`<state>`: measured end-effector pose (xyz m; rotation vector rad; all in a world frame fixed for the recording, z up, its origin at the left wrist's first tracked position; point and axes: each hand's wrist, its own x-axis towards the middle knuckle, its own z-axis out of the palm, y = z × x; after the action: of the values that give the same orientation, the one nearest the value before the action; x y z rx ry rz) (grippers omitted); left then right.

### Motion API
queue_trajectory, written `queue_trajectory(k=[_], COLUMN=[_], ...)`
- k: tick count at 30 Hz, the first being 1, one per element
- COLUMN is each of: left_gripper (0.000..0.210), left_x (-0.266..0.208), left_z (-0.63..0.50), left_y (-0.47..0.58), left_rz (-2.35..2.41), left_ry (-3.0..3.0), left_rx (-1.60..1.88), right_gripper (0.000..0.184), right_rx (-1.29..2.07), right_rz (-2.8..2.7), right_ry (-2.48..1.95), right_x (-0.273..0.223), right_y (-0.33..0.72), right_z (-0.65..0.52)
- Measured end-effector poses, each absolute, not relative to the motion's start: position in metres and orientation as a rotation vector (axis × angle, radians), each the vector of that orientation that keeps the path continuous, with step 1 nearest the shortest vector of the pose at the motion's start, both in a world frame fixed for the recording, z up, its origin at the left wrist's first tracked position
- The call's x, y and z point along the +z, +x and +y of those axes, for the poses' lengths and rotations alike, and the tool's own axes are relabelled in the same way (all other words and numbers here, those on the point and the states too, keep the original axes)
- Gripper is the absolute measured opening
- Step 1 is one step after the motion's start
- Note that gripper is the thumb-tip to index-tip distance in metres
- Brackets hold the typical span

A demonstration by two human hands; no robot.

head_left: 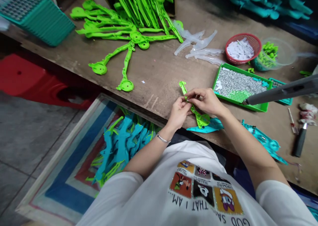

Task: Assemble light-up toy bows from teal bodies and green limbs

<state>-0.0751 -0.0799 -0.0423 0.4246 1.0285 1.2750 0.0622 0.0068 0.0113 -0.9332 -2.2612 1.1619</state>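
My left hand (179, 113) grips a long bright-green plastic arm piece (203, 120) with a round end, near the table's front edge. Across from it, my right hand (205, 101) pinches at the middle of the same piece; anything small between those fingertips is hidden. The piece's round end lies over a turquoise plastic shell (210, 126) on the table. Right of that, under my right forearm, is a second turquoise shell (267, 141) with small parts in it.
Green arm pieces (135, 37) spread at the back left. A green tray (264, 107) of small metal parts, a red basket (257, 50) and a clear bowl (289, 52) stand right. A grey pen-shaped tool (283, 89) juts in above the tray. A black-handled tool (299, 140) lies far right.
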Motion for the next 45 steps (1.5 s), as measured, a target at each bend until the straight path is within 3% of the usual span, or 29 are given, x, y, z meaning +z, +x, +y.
queue_trajectory(k=[5,10,20,37,45], left_gripper=[0.039,0.023,0.043,0.045,0.031], left_x=[-0.049,-0.052,-0.048,-0.049,-0.05], left_z=[-0.078,-0.079,-0.081,-0.081,-0.081], left_y=[-0.072,-0.072,-0.069,-0.067,-0.067], left_rz=[1.047,1.084,1.011,1.02,1.073], left_ry=[0.426,0.501,0.398,0.419,0.428], left_rx=[1.323,1.364,1.327,1.33,1.328], right_gripper=[0.043,0.027,0.03,0.025,0.028], right_rx=[0.989,0.86,0.968,0.985,0.967], right_rz=[-2.323,-2.518,-2.282,-2.218,-2.249], right_ry=[-0.778,-0.643,-0.851,-1.152,-1.271], right_x=[0.024,0.023,0.004,0.003,0.007], right_y=[0.058,0.047,0.048,0.039,0.027], right_z=[0.0,-0.005,0.012,0.012,0.013])
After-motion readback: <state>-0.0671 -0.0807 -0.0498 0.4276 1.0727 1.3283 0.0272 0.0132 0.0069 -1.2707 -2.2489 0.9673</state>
